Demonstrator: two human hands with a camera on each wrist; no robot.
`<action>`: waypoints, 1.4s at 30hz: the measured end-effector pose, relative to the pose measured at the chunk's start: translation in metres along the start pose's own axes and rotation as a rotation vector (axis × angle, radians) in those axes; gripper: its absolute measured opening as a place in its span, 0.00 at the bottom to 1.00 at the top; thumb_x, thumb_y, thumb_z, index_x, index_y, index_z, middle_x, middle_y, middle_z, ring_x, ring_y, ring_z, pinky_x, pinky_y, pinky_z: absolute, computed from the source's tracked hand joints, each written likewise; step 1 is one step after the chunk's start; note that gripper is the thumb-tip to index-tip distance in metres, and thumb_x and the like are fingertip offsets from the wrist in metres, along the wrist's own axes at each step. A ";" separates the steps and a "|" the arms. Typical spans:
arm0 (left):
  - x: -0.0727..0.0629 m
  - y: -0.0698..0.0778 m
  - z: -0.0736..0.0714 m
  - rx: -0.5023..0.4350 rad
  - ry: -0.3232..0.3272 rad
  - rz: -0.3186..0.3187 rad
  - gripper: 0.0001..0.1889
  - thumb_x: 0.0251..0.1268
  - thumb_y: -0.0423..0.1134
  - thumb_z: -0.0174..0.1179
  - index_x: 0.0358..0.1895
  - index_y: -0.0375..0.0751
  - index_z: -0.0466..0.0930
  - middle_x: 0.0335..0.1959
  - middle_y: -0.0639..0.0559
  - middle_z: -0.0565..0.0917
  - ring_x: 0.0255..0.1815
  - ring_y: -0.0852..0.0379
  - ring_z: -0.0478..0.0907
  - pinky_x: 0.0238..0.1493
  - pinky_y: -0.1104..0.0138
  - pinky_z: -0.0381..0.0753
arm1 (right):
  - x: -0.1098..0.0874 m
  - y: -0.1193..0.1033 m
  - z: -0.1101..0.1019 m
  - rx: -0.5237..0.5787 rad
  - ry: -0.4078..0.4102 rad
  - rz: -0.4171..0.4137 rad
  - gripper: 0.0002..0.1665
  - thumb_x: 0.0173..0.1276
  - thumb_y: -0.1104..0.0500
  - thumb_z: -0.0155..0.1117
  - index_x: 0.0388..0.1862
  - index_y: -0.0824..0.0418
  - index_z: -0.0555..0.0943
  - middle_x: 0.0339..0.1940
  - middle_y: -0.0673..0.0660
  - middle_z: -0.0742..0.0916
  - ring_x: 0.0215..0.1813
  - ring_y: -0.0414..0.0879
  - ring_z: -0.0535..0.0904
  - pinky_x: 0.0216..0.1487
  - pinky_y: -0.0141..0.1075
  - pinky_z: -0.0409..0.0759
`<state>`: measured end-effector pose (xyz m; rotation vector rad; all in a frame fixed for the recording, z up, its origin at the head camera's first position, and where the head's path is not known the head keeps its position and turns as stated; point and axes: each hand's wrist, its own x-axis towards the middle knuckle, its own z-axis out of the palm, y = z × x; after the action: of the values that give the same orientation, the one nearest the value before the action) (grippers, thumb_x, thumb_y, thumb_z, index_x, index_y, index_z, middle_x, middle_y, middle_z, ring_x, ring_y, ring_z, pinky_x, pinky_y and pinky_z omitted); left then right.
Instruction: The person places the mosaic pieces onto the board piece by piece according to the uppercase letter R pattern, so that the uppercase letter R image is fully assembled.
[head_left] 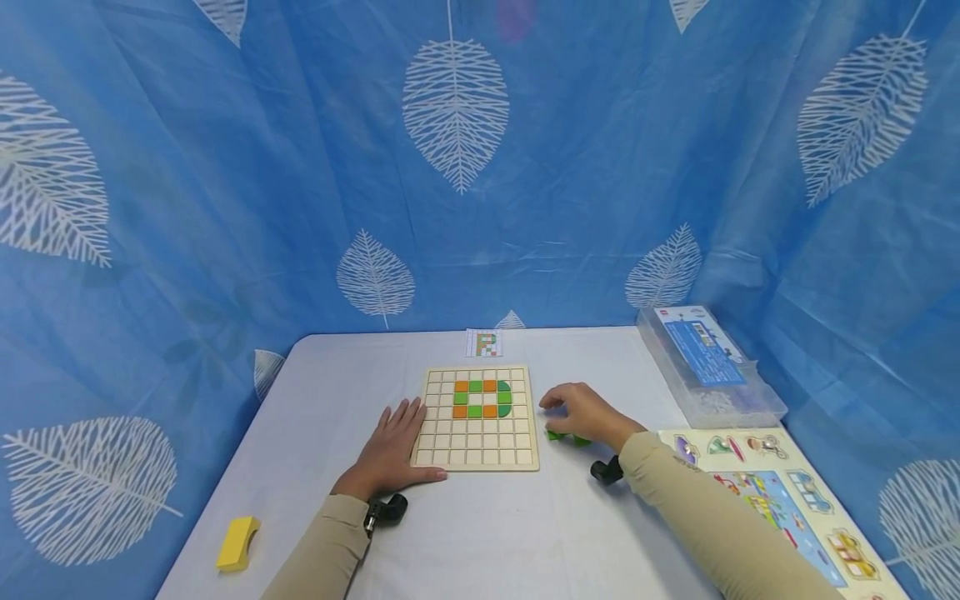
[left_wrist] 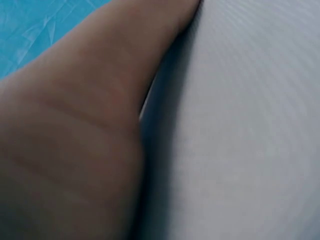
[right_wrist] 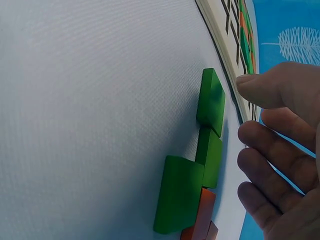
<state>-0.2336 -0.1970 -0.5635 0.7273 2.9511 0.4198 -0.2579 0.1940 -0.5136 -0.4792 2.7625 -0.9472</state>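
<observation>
A person's left hand (head_left: 392, 448) lies flat at the left side of a wooden grid board (head_left: 480, 443) on the white-covered counter (head_left: 465, 542), fingers straight and slightly spread along the edge, thumb reaching out by the lower left corner. The right hand (head_left: 588, 414) hovers just right of the board, thumb and fingers loosely bent and apart, with nothing pinched between them. Under and beside it, on the counter, the right wrist view shows 3 green blocks (right_wrist: 180, 195) in a touching cluster, with an orange block (right_wrist: 202, 215) against them. On the upper middle of the board, 10 coloured pieces (head_left: 490, 387), 4 orange and 6 green, form a closed ring around 2 bare cells; the 2 green pieces at its right corners are rounded. A small pattern card (head_left: 483, 342) lies beyond the board's far edge. At the right stands a clear plastic box (head_left: 750, 400), near a picture puzzle board (head_left: 780, 508); a yellow block (head_left: 237, 543) with a curved notch sits at the left, well apart. Behind hangs a blue curtain (head_left: 540, 250) with white leaf prints.
</observation>
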 end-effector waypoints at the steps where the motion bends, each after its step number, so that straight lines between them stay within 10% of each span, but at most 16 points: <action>1: 0.000 0.000 0.000 -0.001 -0.002 -0.002 0.70 0.50 0.86 0.59 0.85 0.36 0.50 0.86 0.42 0.50 0.86 0.43 0.41 0.82 0.47 0.36 | 0.000 0.000 0.000 -0.001 0.000 0.004 0.19 0.64 0.62 0.81 0.53 0.59 0.89 0.48 0.47 0.88 0.54 0.47 0.83 0.59 0.48 0.82; 42: -0.003 0.003 -0.006 -0.010 0.000 0.021 0.69 0.52 0.85 0.59 0.85 0.34 0.51 0.86 0.40 0.51 0.85 0.41 0.42 0.81 0.44 0.38 | -0.002 0.004 0.004 0.010 -0.009 -0.073 0.14 0.60 0.67 0.80 0.43 0.57 0.90 0.38 0.44 0.86 0.43 0.40 0.82 0.50 0.42 0.84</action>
<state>-0.2307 -0.1967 -0.5571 0.7582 2.9412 0.4357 -0.2566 0.1957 -0.5189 -0.5852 2.7484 -0.9715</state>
